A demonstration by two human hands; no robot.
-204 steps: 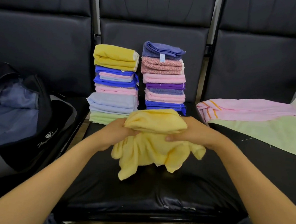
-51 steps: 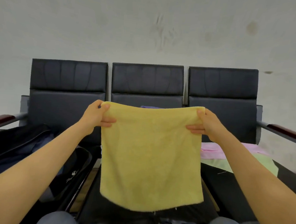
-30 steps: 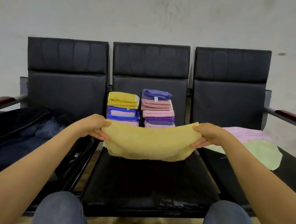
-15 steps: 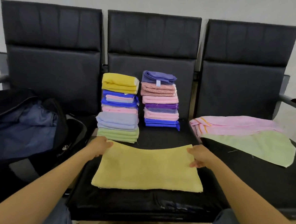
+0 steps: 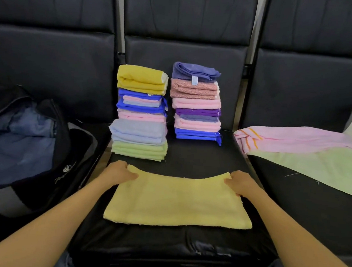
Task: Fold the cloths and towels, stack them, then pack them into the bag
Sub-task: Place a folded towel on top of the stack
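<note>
The yellow cloth (image 5: 176, 202) lies flat on the middle seat of the black padded bench (image 5: 183, 250). It is a soft, fuzzy rectangle, doubled over, and its far edge dips between the hands. The left hand (image 5: 117, 172) holds the far left corner and the right hand (image 5: 241, 184) the far right corner, fingers curled and pinching the fabric, forearms reaching forward. Behind stand a left stack (image 5: 140, 114) and a right stack (image 5: 197, 102) of folded towels in yellow, blue, pink, purple and green. An open dark bag (image 5: 24, 143) sits on the left seat, cut off by the frame. A pink towel (image 5: 295, 137) and a green cloth (image 5: 318, 166) sprawl unfolded on the right seat, partly out of view.
</note>
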